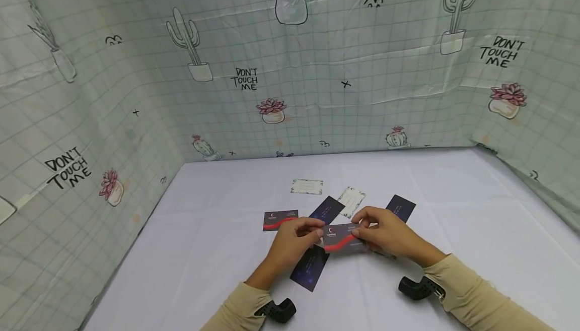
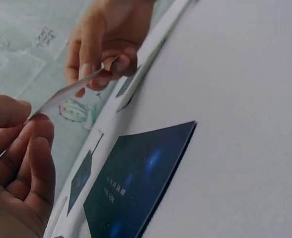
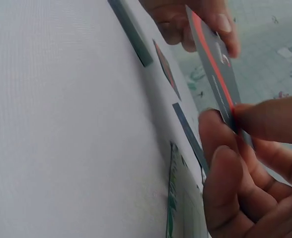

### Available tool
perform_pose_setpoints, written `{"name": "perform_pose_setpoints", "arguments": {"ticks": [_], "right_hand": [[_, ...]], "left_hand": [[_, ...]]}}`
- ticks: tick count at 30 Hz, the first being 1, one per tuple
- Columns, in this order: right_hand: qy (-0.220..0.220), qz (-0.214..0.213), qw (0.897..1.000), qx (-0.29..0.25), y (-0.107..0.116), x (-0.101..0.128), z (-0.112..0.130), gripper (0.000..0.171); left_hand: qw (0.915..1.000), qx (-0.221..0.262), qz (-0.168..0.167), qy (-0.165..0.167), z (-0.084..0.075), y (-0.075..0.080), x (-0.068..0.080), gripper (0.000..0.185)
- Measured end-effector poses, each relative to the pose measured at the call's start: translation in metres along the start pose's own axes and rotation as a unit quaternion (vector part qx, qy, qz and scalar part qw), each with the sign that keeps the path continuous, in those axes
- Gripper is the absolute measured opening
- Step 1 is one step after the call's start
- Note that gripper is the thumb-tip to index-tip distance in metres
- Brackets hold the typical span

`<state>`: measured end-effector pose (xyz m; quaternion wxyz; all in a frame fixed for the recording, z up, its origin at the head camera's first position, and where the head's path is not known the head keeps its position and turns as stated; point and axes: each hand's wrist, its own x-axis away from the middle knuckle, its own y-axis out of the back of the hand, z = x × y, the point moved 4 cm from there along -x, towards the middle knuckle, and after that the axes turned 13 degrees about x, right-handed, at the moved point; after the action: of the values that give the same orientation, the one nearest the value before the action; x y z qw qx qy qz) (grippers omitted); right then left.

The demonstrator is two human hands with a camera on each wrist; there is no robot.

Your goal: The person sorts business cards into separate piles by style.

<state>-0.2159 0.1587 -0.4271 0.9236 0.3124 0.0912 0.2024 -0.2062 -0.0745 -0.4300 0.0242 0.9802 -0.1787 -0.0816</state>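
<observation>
I see the grey card with the red wave (image 1: 341, 238) held just above the desk (image 1: 453, 210), my left hand (image 1: 292, 243) pinching one short end and my right hand (image 1: 385, 230) the other, keeping it flat and readable over the blue cards (image 1: 310, 268).

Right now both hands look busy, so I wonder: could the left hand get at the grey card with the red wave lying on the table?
Probably yes, once freed: that card lies uncovered just beyond the left hand, which pinches the lifted card.

Too small to read: words on the red-striped card (image 1: 341, 237). Partly hidden under the left hand (image 1: 290, 245): dark blue card (image 1: 310, 268), lower middle.
</observation>
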Motion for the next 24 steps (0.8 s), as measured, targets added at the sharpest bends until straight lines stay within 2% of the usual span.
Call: {"name": "perform_pose_setpoints", "arguments": {"ticks": [5,11,15,19,24], "right_hand": [[-0.028,-0.034,0.999,0.007,0.000,-0.001,-0.003,0.026],[-0.047,-0.061,0.997,0.001,0.006,-0.001,-0.005,0.031],[-0.060,-0.070,0.996,-0.010,0.010,0.000,-0.006,0.033],[-0.051,-0.078,0.995,-0.021,0.010,-0.001,-0.006,0.032],[-0.044,-0.063,0.996,-0.040,0.005,0.000,-0.003,0.033]], "left_hand": [[0.9998,-0.011,0.017,0.007,-0.002,-0.002,0.002,0.043],[0.9987,-0.003,0.048,0.019,-0.004,-0.006,0.002,0.059],[0.9983,-0.001,0.054,0.021,-0.005,-0.008,-0.002,0.063],[0.9982,0.011,0.056,0.020,-0.004,-0.006,-0.004,0.061],[0.9981,0.025,0.052,0.023,0.000,-0.003,-0.002,0.060]]}}
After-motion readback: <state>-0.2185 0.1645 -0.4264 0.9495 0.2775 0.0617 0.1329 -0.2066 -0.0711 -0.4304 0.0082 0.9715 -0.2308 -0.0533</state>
